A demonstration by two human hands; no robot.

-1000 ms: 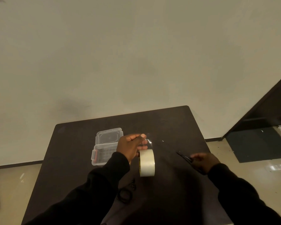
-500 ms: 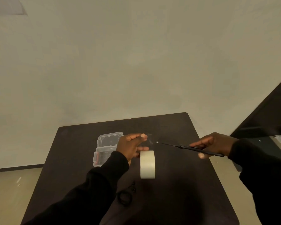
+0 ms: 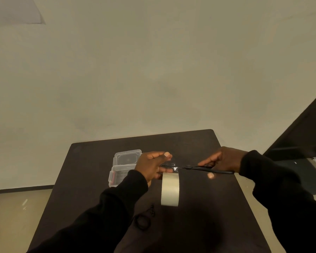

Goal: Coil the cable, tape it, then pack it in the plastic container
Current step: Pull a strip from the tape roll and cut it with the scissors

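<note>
My right hand (image 3: 224,159) has brought the scissors (image 3: 204,168) to the tape (image 3: 170,189) pinched in my left hand (image 3: 150,167); beside it, the coiled cable (image 3: 143,219) lies untaped, the container (image 3: 122,167) open.

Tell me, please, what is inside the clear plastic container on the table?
The plastic container lies open and looks empty; the coiled cable is on the table, nearer the person. The left hand and sleeve cover its right end, so that part is unseen.
</note>
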